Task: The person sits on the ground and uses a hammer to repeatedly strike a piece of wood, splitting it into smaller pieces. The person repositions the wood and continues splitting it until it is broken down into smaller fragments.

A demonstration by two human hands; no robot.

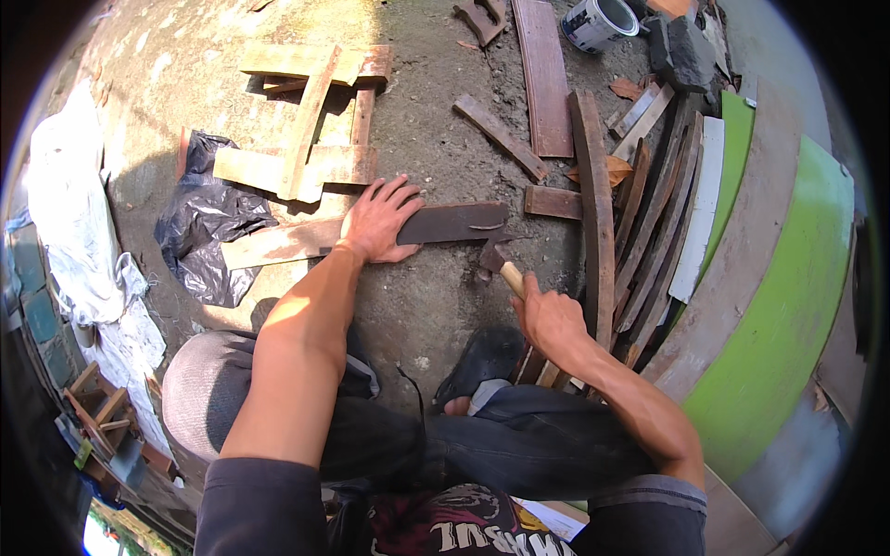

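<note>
Fingers spread, my left hand (378, 222) lies flat on a plank, pressing it to the ground. The plank (454, 223) is dark towards its right end and pale, sunlit wood to the left of my hand. A thin, light, curved mark or sliver (486, 226) shows near its right end; I cannot tell what it is. My right hand (553, 322) is wrapped round the pale wooden handle of a hammer (511, 276). Its dark head is just beside the plank's right end, low near the ground; whether they touch is unclear.
Beyond my left hand lies a nailed wooden frame (306, 167), with a black plastic bag (209, 222) beside it. Loose boards (593, 204) and green panels (788, 287) fill the right side. A paint can (593, 32) and a saw (480, 20) are at the far side.
</note>
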